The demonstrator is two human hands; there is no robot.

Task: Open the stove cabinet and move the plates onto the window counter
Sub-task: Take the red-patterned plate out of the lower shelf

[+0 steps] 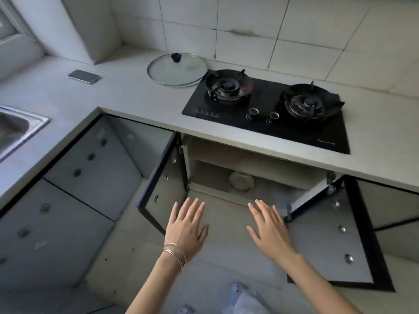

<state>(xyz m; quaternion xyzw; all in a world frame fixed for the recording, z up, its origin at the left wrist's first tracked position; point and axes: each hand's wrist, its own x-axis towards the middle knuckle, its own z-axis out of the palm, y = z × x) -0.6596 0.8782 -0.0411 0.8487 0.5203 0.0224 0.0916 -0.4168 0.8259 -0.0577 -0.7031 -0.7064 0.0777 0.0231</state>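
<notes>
The cabinet under the black gas stove (267,112) stands with both doors swung out, the left door (163,189) and the right door (328,241). Inside, on the cabinet floor toward the back, sits a small stack of pale round plates (241,181). My left hand (187,225), with thin bangles on the wrist, hovers open in front of the cabinet, fingers spread. My right hand (269,230) is also open, palm down, beside it. Neither hand touches the plates or the doors.
A glass pot lid (176,70) lies on the grey counter left of the stove. A phone (84,76) lies further left, near the window corner (13,35). A steel sink (15,130) is at the left edge. Closed cabinet doors (90,159) run beneath it.
</notes>
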